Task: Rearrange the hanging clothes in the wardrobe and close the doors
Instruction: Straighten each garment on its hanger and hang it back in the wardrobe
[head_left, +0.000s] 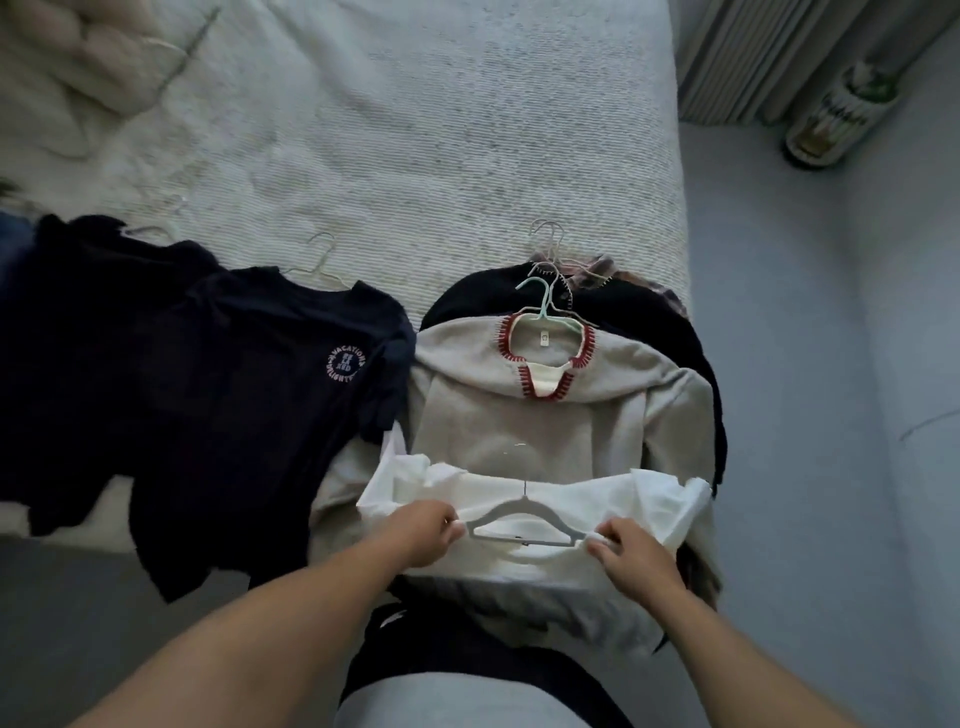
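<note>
A white garment (550, 499) lies on a grey hanger (519, 525) at the near edge of the bed. My left hand (423, 530) pinches the white cloth at the hanger's left end. My right hand (631, 548) pinches the cloth at the hanger's right end. Under the white garment lies a beige top with red-stitched neckline (550, 415) on a pale green hanger (545, 306), stacked over black clothes (649, 322) with more hanger hooks. To the left, navy shirts (223, 395) with a round logo lie on hangers. No wardrobe is in view.
The bed (415, 130) with a white textured cover fills the far half. A cream bundle (78, 67) lies at its far left corner. A grey floor (831, 415) runs along the right, with a curtain (779, 57) and a green-labelled bottle (836, 114).
</note>
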